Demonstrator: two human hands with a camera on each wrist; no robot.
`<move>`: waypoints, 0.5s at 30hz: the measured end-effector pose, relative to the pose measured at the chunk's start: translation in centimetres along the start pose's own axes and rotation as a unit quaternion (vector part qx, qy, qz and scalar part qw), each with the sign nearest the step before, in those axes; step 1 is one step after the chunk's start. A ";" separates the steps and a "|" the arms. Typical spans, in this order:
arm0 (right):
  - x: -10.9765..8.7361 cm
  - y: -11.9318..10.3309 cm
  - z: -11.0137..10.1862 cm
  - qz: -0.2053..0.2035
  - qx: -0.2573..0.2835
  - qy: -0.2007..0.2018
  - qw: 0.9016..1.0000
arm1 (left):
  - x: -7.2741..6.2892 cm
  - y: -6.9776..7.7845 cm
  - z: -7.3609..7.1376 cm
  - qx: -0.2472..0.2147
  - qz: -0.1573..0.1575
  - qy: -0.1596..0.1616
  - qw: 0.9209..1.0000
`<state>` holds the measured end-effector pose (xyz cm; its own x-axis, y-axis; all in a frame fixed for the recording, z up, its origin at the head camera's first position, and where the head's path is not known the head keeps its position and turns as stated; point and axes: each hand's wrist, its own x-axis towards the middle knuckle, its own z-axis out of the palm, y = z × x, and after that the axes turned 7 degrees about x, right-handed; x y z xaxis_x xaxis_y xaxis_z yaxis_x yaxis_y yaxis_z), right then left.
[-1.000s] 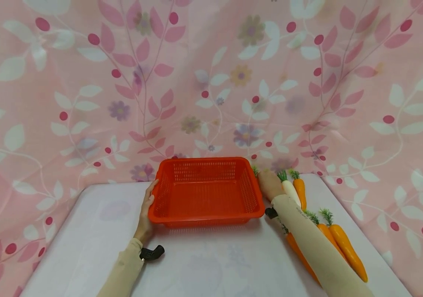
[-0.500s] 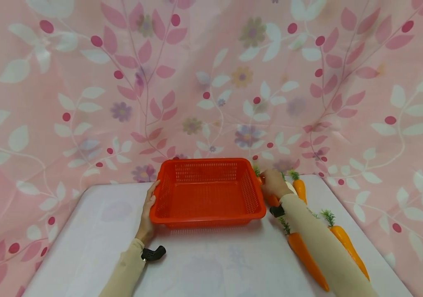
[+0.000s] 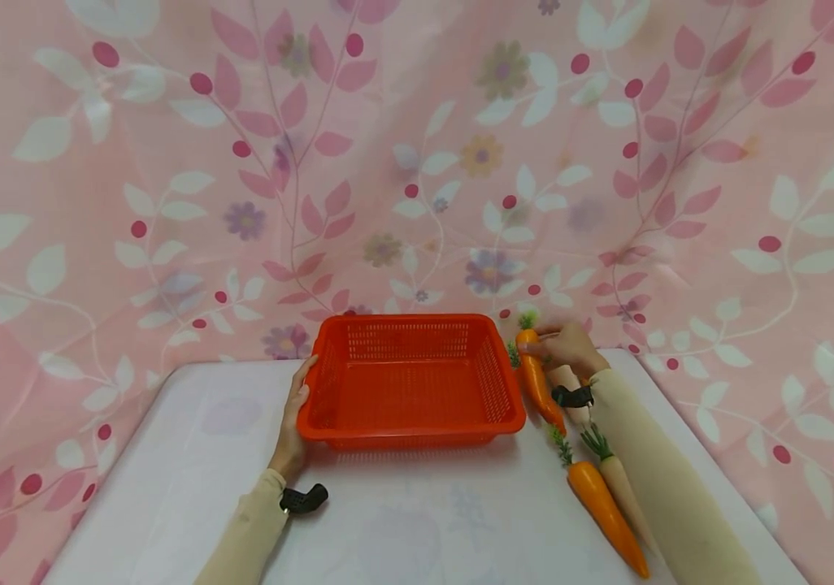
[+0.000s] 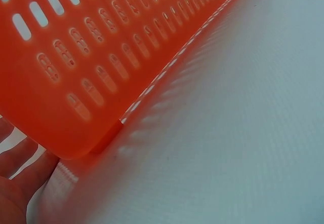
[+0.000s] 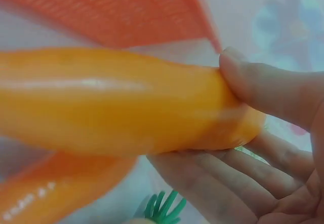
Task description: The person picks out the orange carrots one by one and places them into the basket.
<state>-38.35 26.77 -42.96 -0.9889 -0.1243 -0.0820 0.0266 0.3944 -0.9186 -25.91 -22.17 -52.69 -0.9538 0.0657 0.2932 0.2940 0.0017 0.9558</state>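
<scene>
A red slotted plastic basket point(image 3: 410, 398) sits on the table. My left hand point(image 3: 290, 422) rests along its left side, fingers extended against the outer wall; in the left wrist view the fingers point(image 4: 23, 158) lie behind the basket's corner. My right hand point(image 3: 566, 345) pinches an orange carrot point(image 3: 536, 378) near its leafy end, just right of the basket. The right wrist view has the thumb on one side of this carrot point(image 5: 126, 100) and the fingers on the other. Another carrot point(image 5: 71, 183) lies below it there.
Beneath the right wrist lies a white radish point(image 3: 569, 388), partly hidden. Nearer the front, an orange carrot point(image 3: 607, 516) and a second white radish point(image 3: 627, 496) lie side by side next to the right sleeve. A pink floral cloth point(image 3: 417, 162) hangs behind the white table point(image 3: 417, 520).
My right hand has moved right from beside the basket, and a carrot now shows raised in its grip. The right forearm has shifted right, uncovering a white radish. The left hand stays at the basket.
</scene>
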 end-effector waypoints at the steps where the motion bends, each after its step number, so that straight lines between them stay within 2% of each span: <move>1: 0.0 -0.2 -0.1 -0.001 0.007 -0.004 1.000 | 0.0 0.0 0.0 -0.001 0.002 -0.002 1.000; 8: 0.2 -1.7 0.1 0.004 0.053 -0.028 0.998 | -0.1 -0.2 0.0 0.004 0.000 0.005 1.000; 15: 0.1 -3.6 0.5 0.007 0.090 -0.028 0.996 | 0.1 -0.3 0.0 0.002 -0.007 0.015 1.000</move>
<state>-38.50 24.87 -39.84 -0.9787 -0.1719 -0.1125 0.0716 0.2281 -0.9710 -26.08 -22.15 -52.99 -0.9592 0.0352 0.2805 0.2809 0.0069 0.9597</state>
